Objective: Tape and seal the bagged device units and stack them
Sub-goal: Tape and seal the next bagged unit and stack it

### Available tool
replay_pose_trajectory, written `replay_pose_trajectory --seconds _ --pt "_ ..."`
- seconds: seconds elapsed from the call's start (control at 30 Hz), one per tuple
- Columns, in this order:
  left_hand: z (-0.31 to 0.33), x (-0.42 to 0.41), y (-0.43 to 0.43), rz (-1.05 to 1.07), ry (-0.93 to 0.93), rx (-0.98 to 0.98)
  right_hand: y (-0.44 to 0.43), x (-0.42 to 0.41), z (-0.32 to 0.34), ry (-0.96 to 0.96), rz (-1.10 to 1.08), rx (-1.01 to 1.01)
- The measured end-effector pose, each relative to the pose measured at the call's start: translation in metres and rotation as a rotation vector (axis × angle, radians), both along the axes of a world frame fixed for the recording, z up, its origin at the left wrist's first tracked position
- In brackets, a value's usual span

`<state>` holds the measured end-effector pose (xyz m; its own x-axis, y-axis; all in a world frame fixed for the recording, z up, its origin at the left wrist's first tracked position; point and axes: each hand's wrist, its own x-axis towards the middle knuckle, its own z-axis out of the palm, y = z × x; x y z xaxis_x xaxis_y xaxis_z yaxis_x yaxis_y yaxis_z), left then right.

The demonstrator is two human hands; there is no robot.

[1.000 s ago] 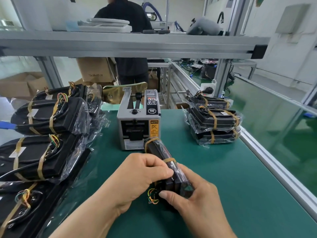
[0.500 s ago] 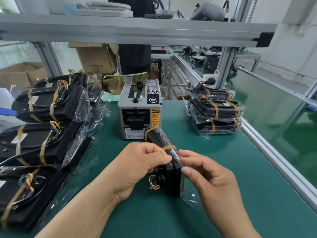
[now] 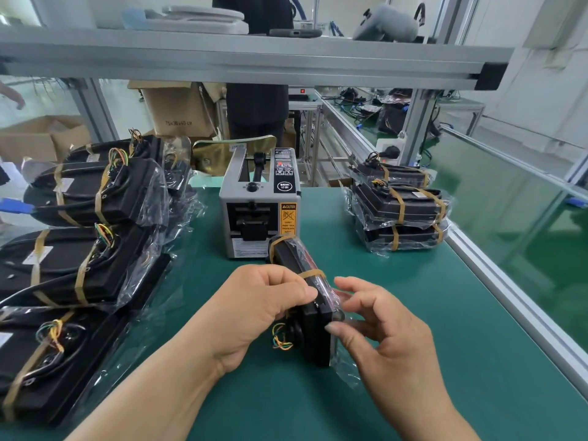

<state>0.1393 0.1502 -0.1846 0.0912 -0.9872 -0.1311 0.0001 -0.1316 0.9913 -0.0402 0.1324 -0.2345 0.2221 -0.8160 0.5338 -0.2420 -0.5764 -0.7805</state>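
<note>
Head: mid of unit (image 3: 313, 335) behind hands (image 3: 257, 310)

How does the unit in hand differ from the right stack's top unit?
The held unit stands on edge; the top unit lies flat. The left hand and right hand grip the held unit; the top unit sits untouched. Both are black, bagged, banded with tan tape.

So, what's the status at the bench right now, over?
Left hand grips bagged unit, stood on edge. Right hand pinches its loose bag end. Tape dispenser close behind.
</note>
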Motion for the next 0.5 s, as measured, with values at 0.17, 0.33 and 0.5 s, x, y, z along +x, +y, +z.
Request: replay_pose_trajectory --seconds 0.17,0.33,0.5 --pt "-0.001 0.001 0.0 -0.006 -0.024 -0.004 -0.006 -0.001 0.002 0.063 -0.072 -0.158" --pt "-0.002 0.002 0.001 -0.013 -0.093 -0.014 -0.005 -0.001 0.003 -0.14 0.011 0.087" --pt "-0.001 0.004 0.003 0.014 -0.066 -0.022 0.002 0.012 0.004 -0.325 -0.035 0.261"
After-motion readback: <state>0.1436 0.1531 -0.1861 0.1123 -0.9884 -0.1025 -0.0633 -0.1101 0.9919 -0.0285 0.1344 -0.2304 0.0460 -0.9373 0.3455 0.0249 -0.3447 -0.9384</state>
